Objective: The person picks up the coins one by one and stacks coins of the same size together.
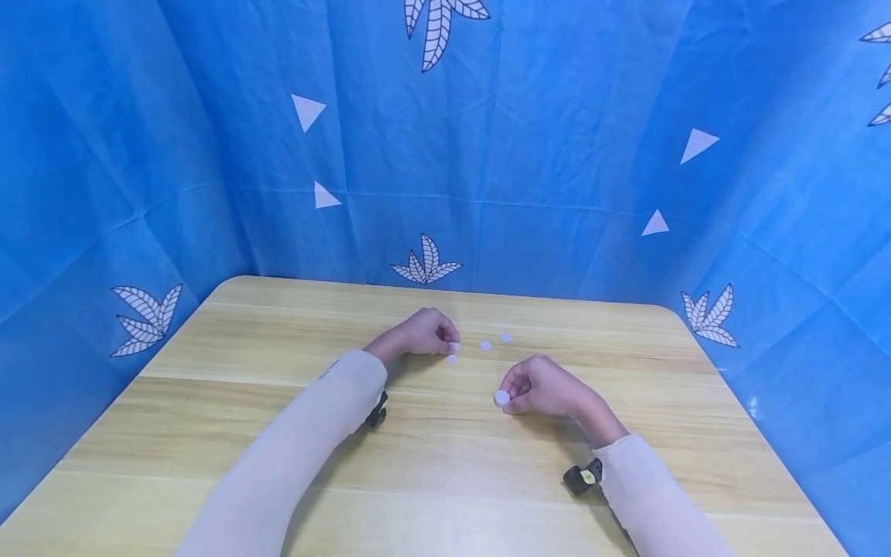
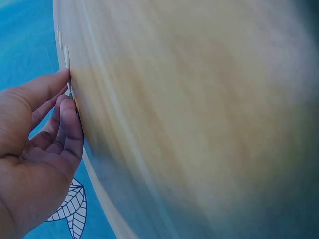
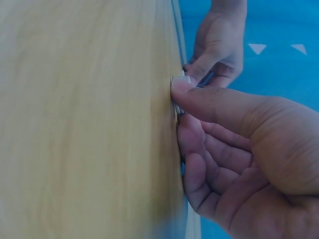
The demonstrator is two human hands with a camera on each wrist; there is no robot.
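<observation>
My left hand (image 1: 422, 333) is over the far middle of the table, its thumb and fingertips pinching a small white disc (image 1: 455, 346). In the left wrist view that disc shows only as a thin edge between the fingertips. Another white disc (image 1: 452, 359) lies just in front of those fingers. Nearer to me, my right hand (image 1: 546, 387) grips a short stack of white discs (image 1: 502, 398) by its edge, thumb on the near side. The right wrist view shows layered edges of the stack (image 3: 178, 107), partly hidden by the thumb.
Two more white discs, one nearer (image 1: 485, 345) and one farther back (image 1: 506, 338), lie flat between and beyond the hands. The wooden table (image 1: 431, 472) has rounded far corners. A blue patterned curtain (image 1: 557, 155) hangs around its back and sides.
</observation>
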